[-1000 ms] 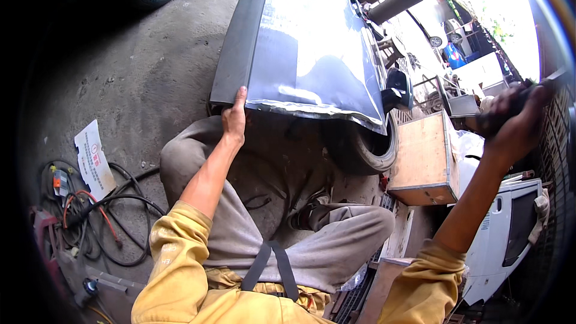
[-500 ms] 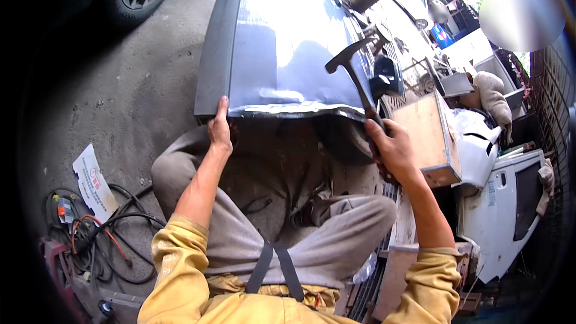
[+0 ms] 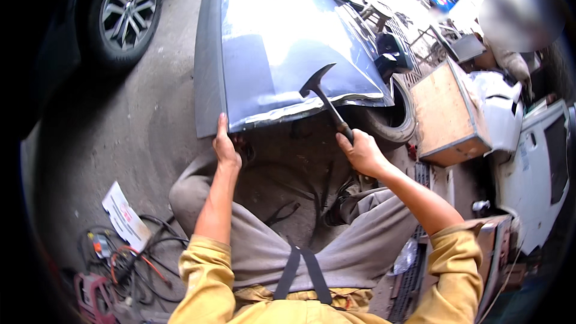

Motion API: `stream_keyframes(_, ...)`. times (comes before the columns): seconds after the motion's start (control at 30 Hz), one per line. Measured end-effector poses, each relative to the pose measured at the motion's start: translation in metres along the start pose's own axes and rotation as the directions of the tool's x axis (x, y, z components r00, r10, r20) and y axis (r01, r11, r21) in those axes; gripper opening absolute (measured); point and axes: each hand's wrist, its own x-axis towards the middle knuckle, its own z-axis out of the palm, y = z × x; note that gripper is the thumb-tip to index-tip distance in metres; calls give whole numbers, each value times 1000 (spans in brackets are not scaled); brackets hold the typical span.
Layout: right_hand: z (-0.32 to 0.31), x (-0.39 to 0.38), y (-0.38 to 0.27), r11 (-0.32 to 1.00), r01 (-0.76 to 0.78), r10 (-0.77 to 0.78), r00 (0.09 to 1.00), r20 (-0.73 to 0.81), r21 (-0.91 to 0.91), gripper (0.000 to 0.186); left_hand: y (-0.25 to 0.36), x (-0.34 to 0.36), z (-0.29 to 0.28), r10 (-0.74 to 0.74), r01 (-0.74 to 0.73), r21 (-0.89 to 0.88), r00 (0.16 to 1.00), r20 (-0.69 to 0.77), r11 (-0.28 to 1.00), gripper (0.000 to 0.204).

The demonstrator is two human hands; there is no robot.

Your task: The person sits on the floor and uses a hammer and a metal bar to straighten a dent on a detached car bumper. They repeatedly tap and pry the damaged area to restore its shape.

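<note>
A blue-grey car door (image 3: pixel 249 78) lies outer face up before me, its near edge crumpled and bare in places. At the near left corner of it, my left hand (image 3: pixel 227 149) grips the edge, thumb on top and the fingers partly hidden beneath. My right hand (image 3: pixel 363 153) is closed round the dark handle of a pick hammer (image 3: pixel 327 101). The hammer's head, one end long and pointed, shows over the door's near edge; whether it touches the metal I cannot tell. A black side mirror (image 3: pixel 393 54) sticks out on the door's right.
Under the door's right corner lies a tyre (image 3: pixel 399 117), beside a wooden box (image 3: pixel 450 114). White body panels (image 3: pixel 534 174) stand farther right. Tangled cables (image 3: pixel 135 258) and a printed sheet (image 3: pixel 126 216) are on the floor at left. A parked car's wheel (image 3: pixel 129 15) is at upper left.
My right hand has brought the hammer left and lower, from beside the door's right part to over its near edge. The left hand keeps its grip on the corner. The whole view has shifted.
</note>
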Motion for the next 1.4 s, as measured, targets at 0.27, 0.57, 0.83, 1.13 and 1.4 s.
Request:
stream_keyframes(0.27, 24, -68, 38, 905, -84, 158, 977, -146, 416, 42, -6, -7, 0, 38, -37, 153, 999, -3, 987, 43)
stream_keyframes(0.57, -1, -56, 1, 694, 81, 109, 971, -215, 715, 32, -3, 3, -4, 51, -74, 193, 991, 123, 978, 42)
stream_keyframes(0.83, -212, 8, -123, 738, 645, -120, 416, -901, 200, 40, 23, -13, -22, 28, -9, -139, 990, 137, 990, 44)
stream_keyframes(1.13, 26, -49, -39, 938, 208, -121, 946, -300, 278, 32, 13, 21, -35, 28, 24, -521, 995, 92, 853, 43)
stream_keyframes(1.4, -237, -27, -186, 776, 585, -213, 594, -776, 235, 44, 24, 31, -55, 258, -256, -107, 966, 4, 961, 54)
